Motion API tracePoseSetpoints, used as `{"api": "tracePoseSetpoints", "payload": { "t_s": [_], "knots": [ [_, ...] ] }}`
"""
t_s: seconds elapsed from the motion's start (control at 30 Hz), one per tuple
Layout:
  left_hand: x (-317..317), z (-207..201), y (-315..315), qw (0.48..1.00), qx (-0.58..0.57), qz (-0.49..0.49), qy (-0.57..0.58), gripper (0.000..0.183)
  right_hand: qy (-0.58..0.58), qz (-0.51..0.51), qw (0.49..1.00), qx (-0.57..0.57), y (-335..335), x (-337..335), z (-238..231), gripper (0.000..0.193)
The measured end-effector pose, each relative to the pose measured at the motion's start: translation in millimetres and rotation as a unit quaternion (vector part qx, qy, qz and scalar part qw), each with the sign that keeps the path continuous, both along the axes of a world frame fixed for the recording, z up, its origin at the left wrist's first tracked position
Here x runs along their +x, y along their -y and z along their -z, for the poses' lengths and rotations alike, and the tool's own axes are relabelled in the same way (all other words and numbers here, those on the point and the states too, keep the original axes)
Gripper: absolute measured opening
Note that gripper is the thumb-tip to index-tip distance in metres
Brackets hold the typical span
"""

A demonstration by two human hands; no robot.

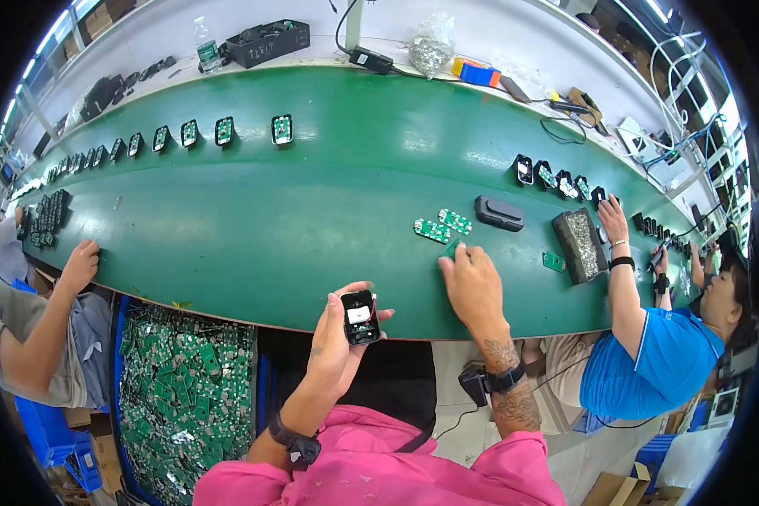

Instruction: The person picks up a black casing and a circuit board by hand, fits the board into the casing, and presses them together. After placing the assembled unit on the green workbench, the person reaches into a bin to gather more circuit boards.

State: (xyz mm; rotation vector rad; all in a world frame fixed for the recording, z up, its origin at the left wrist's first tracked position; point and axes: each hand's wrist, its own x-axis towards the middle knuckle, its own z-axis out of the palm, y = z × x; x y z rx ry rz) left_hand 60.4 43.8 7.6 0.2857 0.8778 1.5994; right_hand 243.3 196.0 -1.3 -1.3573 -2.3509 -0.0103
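Note:
My left hand (331,344) is closed around a small black device housing (361,319), held just off the bench's near edge. Its open face is turned up, showing a white block and a bit of red wire inside. Farther right, my right hand (478,291) is over the bench, thumb and fingers pinching the edge of a green circuit board (453,248). Most of that board is hidden by the fingers. Just beyond lie two populated circuit boards, one nearer (431,231) and one farther (456,221). A dark grey oblong case (499,213) sits to their right.
Small screws or metal bits fill a dark box (579,246) on the right. Housings with boards (282,130) line the green bench's (312,211) far side. A bin of circuit boards (185,371) stands below left. Co-workers sit both sides; one hand (613,221) reaches toward housings.

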Motion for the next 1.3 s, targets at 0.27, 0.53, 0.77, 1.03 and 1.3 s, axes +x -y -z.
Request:
{"api": "tracePoseSetpoints", "payload": {
  "t_s": [0.27, 0.53, 0.77, 1.03, 1.3],
  "knots": [
    [7, -16, 4, 0.995, 0.051, 0.004, -0.089, 0.047, -0.537, 0.057, 0.724, -0.429, 59, 19, -49, 0.024],
    [5, -21, 15, 0.991, 0.043, 0.058, -0.116, 0.05, -0.607, -0.032, 0.6, -0.519, 87, -25, -52, 0.023],
    [7, -22, 17, 0.991, 0.032, 0.05, -0.119, 0.05, -0.541, -0.027, 0.649, -0.534, 100, -27, -50, 0.025],
    [4, -15, 18, 0.982, 0.068, 0.032, -0.174, 0.059, -0.524, 0.004, 0.738, -0.425, 123, -38, -47, 0.029],
    [4, -26, 23, 0.958, 0.079, 0.114, -0.25, 0.062, -0.399, -0.042, 0.898, -0.181, 122, -43, -28, 0.015]
  ]
}}
